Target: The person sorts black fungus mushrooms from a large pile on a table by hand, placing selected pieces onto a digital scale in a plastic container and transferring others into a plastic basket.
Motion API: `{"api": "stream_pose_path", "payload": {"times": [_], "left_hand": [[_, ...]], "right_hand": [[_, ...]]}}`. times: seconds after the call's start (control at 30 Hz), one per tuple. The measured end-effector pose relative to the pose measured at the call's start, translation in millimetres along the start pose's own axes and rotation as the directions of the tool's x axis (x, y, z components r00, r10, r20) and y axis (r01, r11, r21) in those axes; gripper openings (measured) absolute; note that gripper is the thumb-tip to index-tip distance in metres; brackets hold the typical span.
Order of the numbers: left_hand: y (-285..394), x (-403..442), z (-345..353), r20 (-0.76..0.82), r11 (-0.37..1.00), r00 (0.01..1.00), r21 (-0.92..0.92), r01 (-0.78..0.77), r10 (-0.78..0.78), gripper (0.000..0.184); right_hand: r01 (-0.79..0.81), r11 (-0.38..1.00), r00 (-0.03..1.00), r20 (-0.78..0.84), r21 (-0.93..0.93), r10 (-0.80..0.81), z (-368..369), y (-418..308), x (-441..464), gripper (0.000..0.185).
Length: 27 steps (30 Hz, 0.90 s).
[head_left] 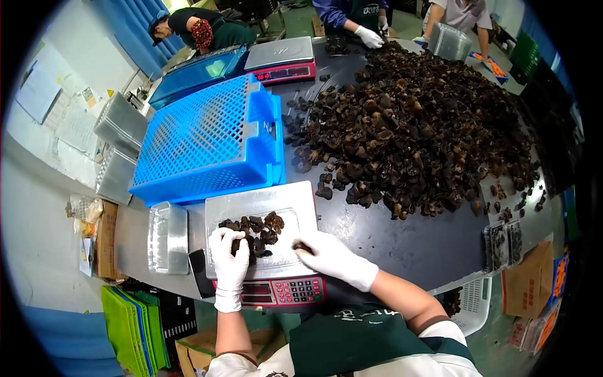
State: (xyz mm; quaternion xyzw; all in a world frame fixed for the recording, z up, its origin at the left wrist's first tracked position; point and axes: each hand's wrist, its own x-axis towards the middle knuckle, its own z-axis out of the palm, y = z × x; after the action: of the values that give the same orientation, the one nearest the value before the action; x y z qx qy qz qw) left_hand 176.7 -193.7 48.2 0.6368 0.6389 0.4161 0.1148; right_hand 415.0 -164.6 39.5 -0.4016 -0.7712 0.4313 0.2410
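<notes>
A clear plastic tray (290,220) lies on the silver plate of a red digital scale (300,291). Dark wood ear mushrooms (256,225) are clumped in the tray's left half. My left hand (230,259), in a white glove, is at the tray's left side with thumb and fingers curled around a dark mushroom piece among the others. White-gloved too, my right hand (333,256) is over the tray's right edge, pinching a small dark wood ear mushroom (303,247). Its palm side is hidden. Beyond the scale, a large heap of wood ear mushrooms (414,125) spreads across the dark table.
A blue perforated crate (195,138) stands behind the scale. Left of the scale are a stack of clear trays (168,239) and a black phone-like slab (201,273). Another scale (281,60) sits farther back. Filled packs (502,245) lie at right. Co-workers stand across the table.
</notes>
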Motion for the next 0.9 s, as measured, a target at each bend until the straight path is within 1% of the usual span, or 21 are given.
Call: {"api": "stream_pose_path", "payload": {"times": [0.07, 0.13, 0.17, 0.2, 0.23, 0.27, 0.3, 0.33, 0.4, 0.47, 0.5, 0.53, 0.6, 0.63, 0.67, 0.73, 0.77, 0.8, 0.83, 0.87, 0.9], "left_hand": [[-5.1, 2.7, 2.4, 0.054, 0.970, 0.989, 0.193, -0.147, 0.139, 0.023], [-5.3, 3.4, -1.3, 0.070, 0.982, 0.990, 0.132, -0.133, 0.125, 0.033], [-10.4, 2.6, -2.6, 0.024, 0.991, 0.993, 0.072, -0.117, 0.116, 0.035], [-17.9, 0.8, -4.0, -0.022, 0.995, 0.995, 0.012, -0.099, 0.099, 0.036], [-26.5, -1.2, -6.9, -0.040, 0.988, 0.999, -0.156, -0.022, 0.016, 0.039], [-27.1, -2.3, -9.2, -0.073, 0.959, 0.997, -0.283, 0.018, -0.040, 0.042], [-24.1, -2.9, -13.2, -0.090, 0.927, 0.983, -0.356, 0.120, -0.162, 0.042], [-21.7, -4.2, -16.9, -0.097, 0.878, 0.954, -0.427, 0.216, -0.282, 0.043], [-32.9, -6.6, -18.3, -0.216, 0.895, 0.927, -0.398, 0.203, -0.306, 0.035], [-30.2, -6.8, -21.4, -0.283, 0.883, 0.901, -0.431, 0.185, -0.327, 0.032], [-24.8, -6.1, -21.4, -0.310, 0.885, 0.894, -0.434, 0.171, -0.325, 0.032], [-15.9, -5.5, -19.6, -0.303, 0.884, 0.897, -0.435, 0.171, -0.322, 0.032], [7.3, -5.9, -10.3, -0.344, 0.904, 0.910, -0.422, 0.072, -0.233, 0.031], [17.9, -7.1, -4.3, -0.334, 0.940, 0.935, -0.340, 0.000, -0.121, 0.029], [30.4, -7.9, 4.7, -0.296, 0.939, 0.955, -0.336, -0.076, -0.028, 0.029], [60.3, -11.7, 22.7, -0.095, 0.927, 0.993, -0.363, -0.096, 0.065, 0.031], [79.9, -16.0, 35.0, 0.033, 0.869, 0.999, -0.495, 0.014, 0.002, 0.031], [91.1, -22.2, 51.6, 0.145, 0.839, 0.989, -0.541, 0.066, 0.016, 0.032], [102.3, -28.5, 68.2, 0.256, 0.809, 0.966, -0.574, 0.127, 0.030, 0.033], [103.3, -34.6, 90.0, 0.335, 0.830, 0.937, -0.548, 0.108, 0.099, 0.034], [105.0, -39.4, 111.1, 0.377, 0.876, 0.911, -0.481, 0.041, 0.165, 0.037]], "right_hand": [[0.007, 0.993, 1.000, 0.025, 0.122, -0.010, -3.0, -21.9, 16.6, 0.037], [0.000, 0.988, 1.000, -0.001, 0.156, 0.000, -15.5, -21.9, 20.9, 0.041], [-0.015, 0.981, 1.000, -0.021, 0.195, 0.019, -21.4, -18.1, 20.3, 0.045], [0.040, 0.989, 0.982, -0.188, 0.142, -0.013, -24.7, 0.3, 20.2, 0.046], [0.095, 0.993, 0.948, -0.311, 0.068, -0.069, -34.3, 22.1, 22.8, 0.042], [0.149, 0.980, 0.864, -0.465, -0.133, -0.194, -58.1, 24.9, 18.5, 0.031], [0.066, 0.946, 0.793, -0.558, -0.318, -0.243, -74.0, 54.5, 18.9, 0.024], [-0.016, 0.930, 0.720, -0.650, -0.366, -0.243, -91.6, 80.2, 15.9, 0.022], [-0.235, 0.859, 0.618, -0.752, -0.455, -0.230, -127.1, 131.3, 1.2, 0.030], [-0.520, 0.747, 0.498, -0.857, -0.415, -0.129, -137.2, 173.4, -15.1, 0.042], [-0.577, 0.702, 0.561, -0.827, -0.418, -0.031, -136.3, 191.2, -22.7, 0.051], [-0.610, 0.641, 0.615, -0.788, -0.466, 0.012, -128.0, 191.3, -27.6, 0.054], [-0.531, 0.656, 0.720, -0.694, -0.537, 0.015, -116.2, 187.2, -35.9, 0.053], [-0.478, 0.675, 0.768, -0.640, -0.562, 0.011, -112.4, 175.0, -40.3, 0.049], [-0.426, 0.694, 0.811, -0.585, -0.581, 0.007, -108.0, 160.2, -44.3, 0.045], [-0.405, 0.756, 0.860, -0.495, -0.515, 0.123, -93.2, 141.0, -58.0, 0.038], [-0.359, 0.793, 0.887, -0.443, -0.492, 0.127, -85.0, 143.5, -68.0, 0.035], [-0.315, 0.828, 0.912, -0.391, -0.463, 0.128, -76.6, 146.0, -79.3, 0.033], [-0.334, 0.818, 0.919, -0.355, -0.468, 0.172, -69.8, 133.8, -90.0, 0.032], [-0.350, 0.810, 0.924, -0.317, -0.471, 0.214, -64.3, 123.1, -100.9, 0.031], [-0.292, 0.831, 0.938, -0.311, -0.474, 0.152, -59.6, 122.8, -113.1, 0.029]]}}
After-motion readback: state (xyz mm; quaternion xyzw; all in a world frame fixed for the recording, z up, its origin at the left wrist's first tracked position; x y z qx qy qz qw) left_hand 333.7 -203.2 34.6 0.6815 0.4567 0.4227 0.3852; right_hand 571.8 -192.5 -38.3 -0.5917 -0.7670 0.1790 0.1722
